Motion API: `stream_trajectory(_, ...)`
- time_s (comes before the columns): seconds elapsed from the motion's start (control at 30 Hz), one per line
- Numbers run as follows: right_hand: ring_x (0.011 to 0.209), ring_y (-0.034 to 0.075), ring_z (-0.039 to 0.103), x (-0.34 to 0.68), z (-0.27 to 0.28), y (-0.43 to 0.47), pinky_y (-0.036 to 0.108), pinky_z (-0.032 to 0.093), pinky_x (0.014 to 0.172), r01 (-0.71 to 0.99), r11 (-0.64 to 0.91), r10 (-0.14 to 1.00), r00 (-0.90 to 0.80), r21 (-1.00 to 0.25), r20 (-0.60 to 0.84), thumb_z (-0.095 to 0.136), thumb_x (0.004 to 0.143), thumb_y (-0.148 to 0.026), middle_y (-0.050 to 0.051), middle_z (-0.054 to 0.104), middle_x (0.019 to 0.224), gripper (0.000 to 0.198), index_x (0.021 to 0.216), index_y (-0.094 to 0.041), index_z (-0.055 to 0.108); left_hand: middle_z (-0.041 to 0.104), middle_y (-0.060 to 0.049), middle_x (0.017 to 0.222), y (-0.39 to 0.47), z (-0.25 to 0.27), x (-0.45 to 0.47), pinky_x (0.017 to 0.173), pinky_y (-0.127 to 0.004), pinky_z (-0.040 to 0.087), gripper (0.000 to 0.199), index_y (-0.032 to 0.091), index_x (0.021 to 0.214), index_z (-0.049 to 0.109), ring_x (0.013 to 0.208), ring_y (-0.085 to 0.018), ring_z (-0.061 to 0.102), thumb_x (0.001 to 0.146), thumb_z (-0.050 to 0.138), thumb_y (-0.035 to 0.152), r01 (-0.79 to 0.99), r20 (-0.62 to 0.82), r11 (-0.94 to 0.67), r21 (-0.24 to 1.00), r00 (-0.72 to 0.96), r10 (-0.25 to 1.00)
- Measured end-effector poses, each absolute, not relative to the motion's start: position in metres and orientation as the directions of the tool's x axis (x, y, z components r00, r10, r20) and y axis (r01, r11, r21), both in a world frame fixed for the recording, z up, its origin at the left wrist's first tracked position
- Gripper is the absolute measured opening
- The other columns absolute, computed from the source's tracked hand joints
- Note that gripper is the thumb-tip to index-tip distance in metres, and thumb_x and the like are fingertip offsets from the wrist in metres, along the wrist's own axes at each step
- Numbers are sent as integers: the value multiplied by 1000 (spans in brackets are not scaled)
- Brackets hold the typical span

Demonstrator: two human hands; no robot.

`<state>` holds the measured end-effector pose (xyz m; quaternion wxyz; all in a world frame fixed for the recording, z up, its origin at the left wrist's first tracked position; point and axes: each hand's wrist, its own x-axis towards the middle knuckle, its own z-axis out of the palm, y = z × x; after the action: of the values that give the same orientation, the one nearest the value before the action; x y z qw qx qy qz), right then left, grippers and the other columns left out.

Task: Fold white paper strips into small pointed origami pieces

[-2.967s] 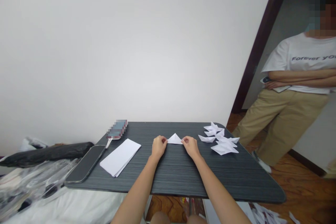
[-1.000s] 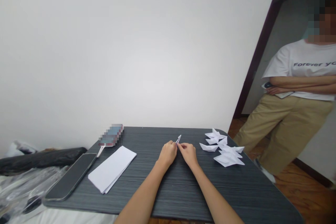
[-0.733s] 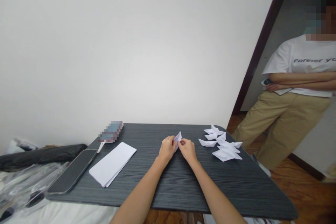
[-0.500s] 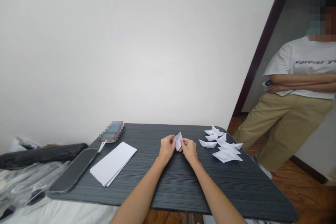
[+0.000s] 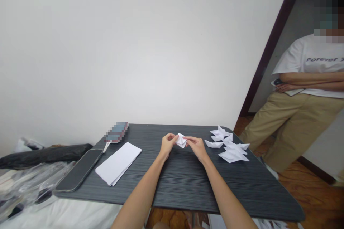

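Between my two hands, a small folded piece of white paper [image 5: 181, 140] is held just above the dark table. My left hand [image 5: 168, 145] pinches its left corner with thumb and fingers. On the other side, my right hand [image 5: 197, 146] grips the right corner, forefinger along the top. The paper looks like a small square with layered folds; its underside is hidden. Several finished-looking paper boats [image 5: 233, 152] sit in a cluster to the right of my right hand. A stack of white paper sheets [image 5: 118, 164] lies to the left of my left hand.
A large black phone [image 5: 80, 170] rests at the table's left edge, with a blurred-out device [image 5: 117, 132] behind it. Plastic-wrapped items and a black roll [image 5: 45, 155] lie beyond the left edge. A person [image 5: 303, 86] with folded arms stands at the right.
The paper between my hands has gone from a tall pointed shape to a flatter, squarer one. My right forefinger now stretches over its edge. The view has shifted slightly.
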<state>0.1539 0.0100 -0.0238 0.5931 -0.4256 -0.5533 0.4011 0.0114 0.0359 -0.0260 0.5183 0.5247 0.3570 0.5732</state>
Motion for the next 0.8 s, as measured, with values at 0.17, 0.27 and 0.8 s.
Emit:
stream_trajectory(0.17,45,9,48,152,-21,5,21,36,45,58,323,946,18,-945,325,51,64,-26,0,57,51,26,81,-12,65,57,-1,66,36,-29,12,54,-19,41,32,12,81,51,56,-8,53,56,65,25,-144,261,-240,960,154,953)
stream_trajectory(0.27,43,9,47,153,-20,4,21,35,42,19,311,950,-17,-950,311,52,65,-30,-1,57,50,43,103,-11,55,57,-1,68,36,-29,11,56,-20,42,40,12,92,48,59,-9,54,58,65,24,-127,295,-273,954,212,932)
stream_trajectory(0.8,42,10,50,162,-36,14,22,35,42,-107,203,972,-98,-973,213,58,61,-28,1,58,49,46,101,-5,54,60,-2,69,30,-27,7,59,-26,46,73,14,118,30,58,-13,57,56,67,19,-166,217,-159,973,440,871)
